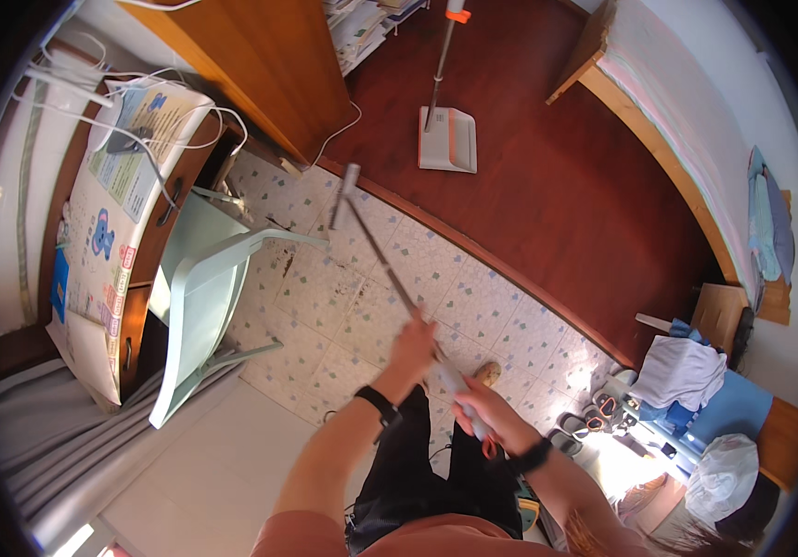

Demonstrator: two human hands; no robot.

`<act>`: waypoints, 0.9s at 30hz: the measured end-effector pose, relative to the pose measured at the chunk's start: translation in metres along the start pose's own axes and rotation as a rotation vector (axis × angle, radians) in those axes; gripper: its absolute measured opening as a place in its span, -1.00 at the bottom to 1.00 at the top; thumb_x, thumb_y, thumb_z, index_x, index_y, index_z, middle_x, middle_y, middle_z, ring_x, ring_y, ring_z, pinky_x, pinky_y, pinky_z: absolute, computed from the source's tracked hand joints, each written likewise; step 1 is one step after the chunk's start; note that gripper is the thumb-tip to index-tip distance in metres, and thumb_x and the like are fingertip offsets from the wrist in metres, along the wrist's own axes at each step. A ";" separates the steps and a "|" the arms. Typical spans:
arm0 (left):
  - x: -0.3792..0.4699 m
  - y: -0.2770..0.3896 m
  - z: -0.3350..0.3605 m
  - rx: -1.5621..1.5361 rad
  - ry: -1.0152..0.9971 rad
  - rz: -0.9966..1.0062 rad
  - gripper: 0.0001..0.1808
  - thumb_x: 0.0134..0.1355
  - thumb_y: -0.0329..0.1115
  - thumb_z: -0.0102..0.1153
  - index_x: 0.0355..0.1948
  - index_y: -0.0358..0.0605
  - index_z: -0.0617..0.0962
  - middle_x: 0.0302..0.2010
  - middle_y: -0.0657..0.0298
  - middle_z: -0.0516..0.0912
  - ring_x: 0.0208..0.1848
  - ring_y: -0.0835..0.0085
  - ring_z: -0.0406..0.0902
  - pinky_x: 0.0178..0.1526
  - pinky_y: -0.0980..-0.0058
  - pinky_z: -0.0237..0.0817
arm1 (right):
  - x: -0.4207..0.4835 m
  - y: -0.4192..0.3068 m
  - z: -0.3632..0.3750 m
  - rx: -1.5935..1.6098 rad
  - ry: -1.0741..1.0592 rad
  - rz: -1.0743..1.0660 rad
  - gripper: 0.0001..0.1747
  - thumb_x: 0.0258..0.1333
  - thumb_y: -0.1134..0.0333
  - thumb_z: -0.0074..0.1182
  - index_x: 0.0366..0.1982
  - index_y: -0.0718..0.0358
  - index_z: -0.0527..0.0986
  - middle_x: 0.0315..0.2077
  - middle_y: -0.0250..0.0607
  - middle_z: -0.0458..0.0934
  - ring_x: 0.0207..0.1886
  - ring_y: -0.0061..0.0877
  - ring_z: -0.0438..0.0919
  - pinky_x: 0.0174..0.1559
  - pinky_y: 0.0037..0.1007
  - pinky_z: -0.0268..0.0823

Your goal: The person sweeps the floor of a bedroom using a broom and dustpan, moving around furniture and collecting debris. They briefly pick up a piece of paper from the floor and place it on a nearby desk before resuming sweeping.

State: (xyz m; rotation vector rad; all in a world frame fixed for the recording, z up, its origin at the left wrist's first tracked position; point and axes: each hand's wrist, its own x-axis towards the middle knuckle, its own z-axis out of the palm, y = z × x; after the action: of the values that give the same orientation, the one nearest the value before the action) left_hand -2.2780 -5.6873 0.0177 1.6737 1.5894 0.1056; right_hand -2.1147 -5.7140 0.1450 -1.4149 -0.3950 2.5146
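Both hands grip a long-handled broom [379,257] that slants away from me across the tiled floor [385,334]. My left hand [413,351] is wrapped around the metal shaft. Nearer my body, my right hand [488,407] holds the thick light-grey handle, with an orange-red loop at its end. The broom's head [345,198] is at the far left of the tiles, close to the wooden threshold. Dark crumbs of dirt [343,289] lie scattered on the tiles between the broom head and my feet. A white and orange long-handled dustpan [465,143] stands on the dark red floor beyond.
A pale green plastic chair [197,292] stands left, against a desk [103,230] with cables on it. A raised wooden threshold [482,254] divides the two floors. Several shoes [590,418] line the right side, beside a blue seat [733,400] with clothes. A bed [670,160] stands far right.
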 end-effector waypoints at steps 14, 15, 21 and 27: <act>0.092 -0.001 0.046 0.240 0.008 0.153 -0.77 -0.03 -0.32 0.14 -0.31 -0.17 0.54 -0.04 -0.15 0.37 -0.07 -0.02 0.43 -0.09 0.20 0.37 | 0.052 0.006 -0.056 0.714 0.121 0.089 -0.79 0.20 0.22 -0.07 -0.27 0.17 0.24 -0.59 -0.38 0.37 -0.70 -0.68 0.32 -0.68 -0.68 0.23; 0.072 0.016 0.052 0.214 -0.040 0.191 -0.77 -0.06 -0.34 0.17 -0.32 -0.15 0.54 -0.02 -0.18 0.35 -0.06 -0.04 0.42 -0.10 0.19 0.37 | 0.032 0.020 -0.054 0.716 0.241 0.147 -0.80 0.21 0.21 -0.09 -0.21 0.11 0.24 -0.60 -0.38 0.37 -0.71 -0.66 0.32 -0.68 -0.65 0.22; -0.034 0.075 0.045 0.086 -0.007 0.409 -0.78 -0.10 -0.37 0.17 -0.35 -0.09 0.51 0.04 -0.28 0.29 -0.10 -0.03 0.44 -0.15 0.16 0.35 | -0.081 0.050 -0.040 0.140 0.157 0.138 -0.56 0.16 0.34 -0.17 0.09 0.16 0.13 -0.58 -0.33 0.36 -0.69 -0.63 0.33 -0.66 -0.54 0.22; -0.028 0.037 0.046 0.164 -0.134 0.004 -0.66 -0.14 -0.31 0.26 -0.28 -0.10 0.52 0.19 -0.23 0.17 -0.02 -0.04 0.42 -0.04 0.16 0.34 | -0.049 0.033 -0.056 0.117 -0.031 0.019 -0.52 0.09 0.40 -0.14 0.10 0.29 0.20 -0.53 -0.32 0.40 -0.62 -0.65 0.37 -0.62 -0.58 0.23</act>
State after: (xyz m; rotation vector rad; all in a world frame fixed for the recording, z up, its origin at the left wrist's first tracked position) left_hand -2.2280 -5.7298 0.0212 1.7700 1.5287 -0.1361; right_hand -2.0435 -5.7537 0.1449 -1.3433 -0.2361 2.5329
